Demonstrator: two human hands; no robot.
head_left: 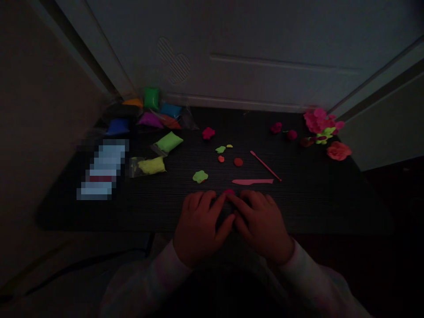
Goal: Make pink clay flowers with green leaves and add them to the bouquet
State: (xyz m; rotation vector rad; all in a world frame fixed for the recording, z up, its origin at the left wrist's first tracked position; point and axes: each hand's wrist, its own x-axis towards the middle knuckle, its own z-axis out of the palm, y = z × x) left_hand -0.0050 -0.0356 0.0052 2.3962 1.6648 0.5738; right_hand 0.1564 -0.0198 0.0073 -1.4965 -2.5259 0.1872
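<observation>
At the near edge of the dark table, a small piece of pink modelling clay [229, 191] shows just past my index fingertips and is mostly hidden. My left hand [200, 223] bends over it, index finger and thumb closing in from the left. From the right, my right hand [261, 223] meets it, its index fingertip at the clay and the other fingers curled on the table. Just beyond lie a pink plastic knife [252, 181] and a thin pink modelling stick [266, 166]. A light green scalloped clay piece [200, 176] lies beyond my left hand.
Farther out are a red clay disc [238, 162], a green clay bit [220, 149] and a pink clay flower [208, 133]. Several clay packets [151, 120] and a blurred-out phone-like panel [104, 170] occupy the left. Clay flowers [338, 151] stand at right. A white panel [265, 84] borders the back.
</observation>
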